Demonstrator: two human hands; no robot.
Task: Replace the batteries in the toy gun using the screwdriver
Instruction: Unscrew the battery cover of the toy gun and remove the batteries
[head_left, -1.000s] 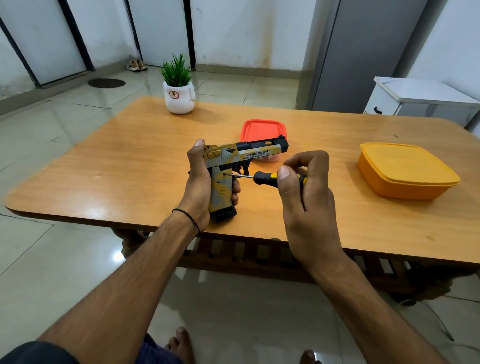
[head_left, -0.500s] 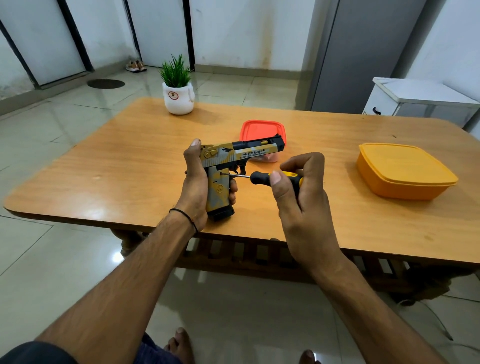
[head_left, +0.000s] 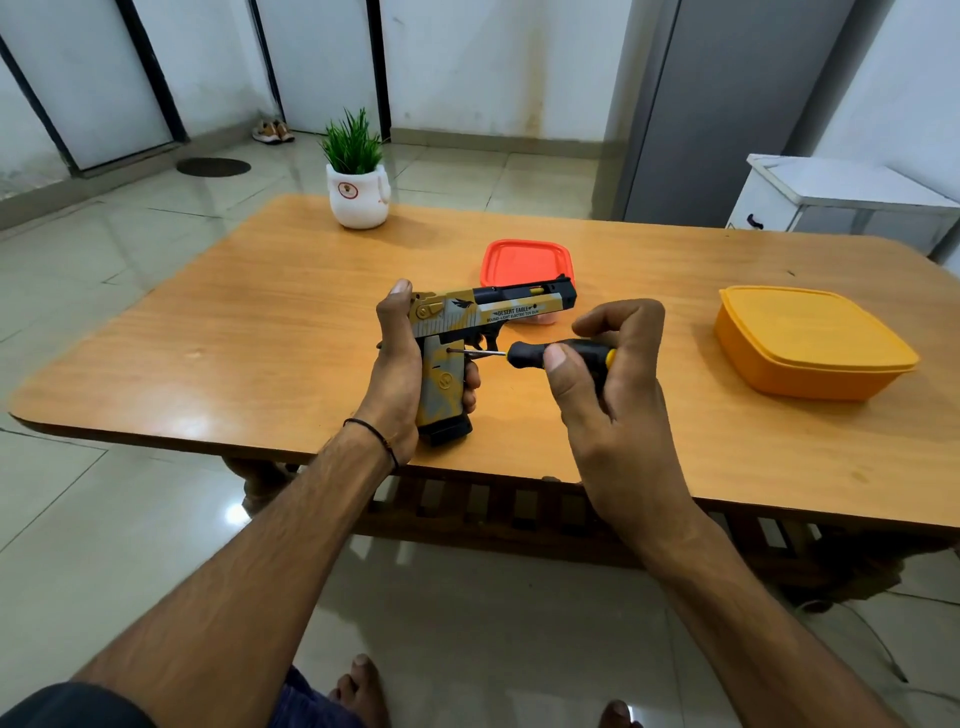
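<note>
Item 1, toy gun (head_left: 493, 312): yellow and grey with a black slide (lettered "DESERT EAGLE"). It stood upright over the near part of the wooden table (head_left: 260, 322), muzzle toward your right. Whether its base touched the tabletop could not be told. Your left hand (head_left: 397, 374) was wrapped round its grip, thumb up behind the slide.
Item 2, screwdriver (head_left: 550, 353): black handle with a yellow band. It lay level, its tip set against the upper part of the grip. Your right hand (head_left: 613, 395) pinched the handle between thumb and curled fingers.
Item 3, red-lidded container (head_left: 524, 262): on the table, just behind the muzzle.
Item 4, orange container (head_left: 810, 343): lidded, well apart to your right.
Item 5, potted plant (head_left: 359, 200): white pot, at the far edge.
</note>
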